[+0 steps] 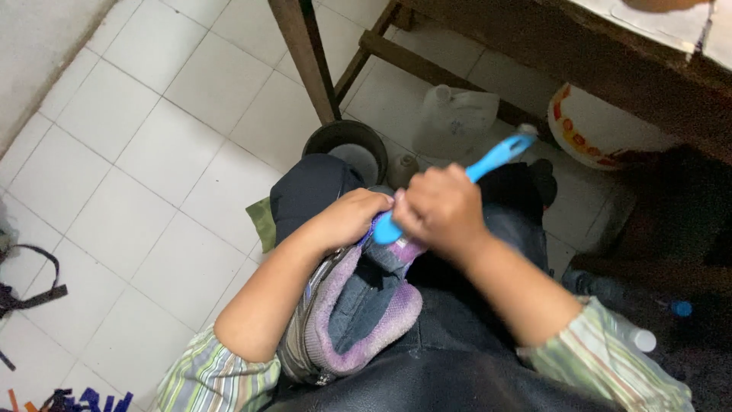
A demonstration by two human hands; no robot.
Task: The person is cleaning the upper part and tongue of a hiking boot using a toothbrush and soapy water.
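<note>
Purple shoe on lap, toe end gripped by closed left hand. Right hand fisted round blue brush (head buried at the shoe). Risk: brush slips, scuffs left fingers; shoe slides off knee.

Your left hand grips the toe end of a purple-grey shoe resting on your lap. Right hand is closed round a blue brush, its head down at the shoe, handle pointing up-right. Dark bucket, white jug & patterned bowl sit on the tile floor under the wooden bench.
</note>
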